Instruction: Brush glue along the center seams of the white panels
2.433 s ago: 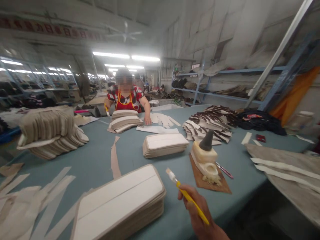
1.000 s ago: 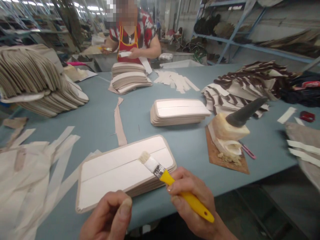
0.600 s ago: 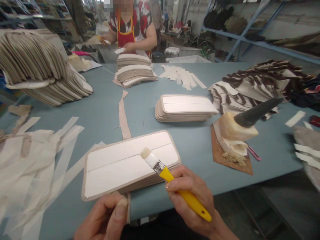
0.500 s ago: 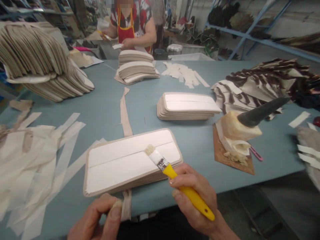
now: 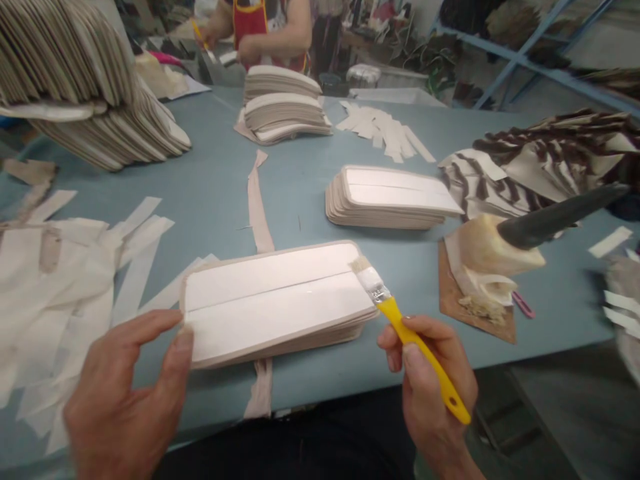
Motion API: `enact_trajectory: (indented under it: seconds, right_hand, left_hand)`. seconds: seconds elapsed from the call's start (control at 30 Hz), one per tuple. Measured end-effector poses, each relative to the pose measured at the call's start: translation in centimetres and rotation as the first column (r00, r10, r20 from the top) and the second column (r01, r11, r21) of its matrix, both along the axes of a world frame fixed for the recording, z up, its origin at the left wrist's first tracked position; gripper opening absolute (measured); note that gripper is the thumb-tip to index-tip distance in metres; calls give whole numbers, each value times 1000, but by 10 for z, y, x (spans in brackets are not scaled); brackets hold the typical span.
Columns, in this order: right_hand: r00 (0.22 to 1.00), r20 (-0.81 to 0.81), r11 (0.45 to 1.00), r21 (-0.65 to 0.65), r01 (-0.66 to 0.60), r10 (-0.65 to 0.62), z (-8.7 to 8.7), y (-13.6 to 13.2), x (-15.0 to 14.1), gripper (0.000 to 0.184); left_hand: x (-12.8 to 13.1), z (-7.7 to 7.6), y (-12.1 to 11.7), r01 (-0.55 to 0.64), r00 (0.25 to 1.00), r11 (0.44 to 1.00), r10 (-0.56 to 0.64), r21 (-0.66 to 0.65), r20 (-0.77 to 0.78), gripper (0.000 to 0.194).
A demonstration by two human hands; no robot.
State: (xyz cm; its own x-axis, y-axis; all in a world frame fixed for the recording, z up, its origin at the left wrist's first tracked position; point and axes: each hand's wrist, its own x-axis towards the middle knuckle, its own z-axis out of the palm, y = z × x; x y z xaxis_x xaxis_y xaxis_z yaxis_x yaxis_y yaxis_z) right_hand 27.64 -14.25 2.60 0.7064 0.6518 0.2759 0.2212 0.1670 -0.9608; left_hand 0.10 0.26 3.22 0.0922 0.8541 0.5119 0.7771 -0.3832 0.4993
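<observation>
A stack of long white panels [image 5: 270,300] with beige wrapped edges and rounded corners lies in front of me. My left hand [image 5: 135,380] has its thumb and index fingertips closed together on the left end of the top panel. Wrapped round the yellow handle of a flat paintbrush [image 5: 417,343] is my right hand [image 5: 435,380]. The brush's pale bristles are at the right end of the top panel, near its centre line; whether they touch is hard to tell. Beneath the stack runs a beige fabric strip [image 5: 257,200], showing behind and in front.
A second panel stack [image 5: 395,193] is behind, with a dark-handled tool on a pale block [image 5: 487,250] at right. Loose white strips [image 5: 385,127], pale scraps [image 5: 65,280] and tall panel piles [image 5: 65,53] surround the work. A person [image 5: 270,40] works across the table [image 5: 210,193].
My left hand has moved from the front fabric strip up to the panel's left end. The brush in my right hand has travelled right along the panel. The view has shifted slightly.
</observation>
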Motion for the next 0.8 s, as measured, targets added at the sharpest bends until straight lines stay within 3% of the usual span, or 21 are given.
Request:
enact_trajectory:
  seconds: [0.13,0.27,0.47,0.53,0.67,0.73,0.8]
  right_hand:
    - [994,43,995,-36,-96,97,2,4,-18,15]
    - [969,131,978,-6,-209,208,4,15,-29,27]
    - [915,370,986,-103,-131,160,1,14,-33,29]
    - [840,486,969,-160,-187,242,7,17,-34,28]
    - [566,682,874,-245,-420,463,28,42,-40,26]
    - [485,743,858,-235,-457,461,37,58,-46,23]
    - [452,782,868,-217,-447,429,41,67,-50,20]
  left_hand:
    - [3,-1,15,-20,998,989,28,-148,55,39]
    - [-3,-2,25,11,989,955,32,-295,141,50]
    - [-15,-18,26,177,969,926,-105,-334,222,48]
    - [-20,-26,23,256,940,895,-143,-365,309,48]
    - [-22,-38,17,345,885,866,-171,-363,434,47]
    - [-20,-41,14,370,866,858,-179,-357,468,48]
    - [-18,-43,11,389,850,853,-188,-347,492,50]
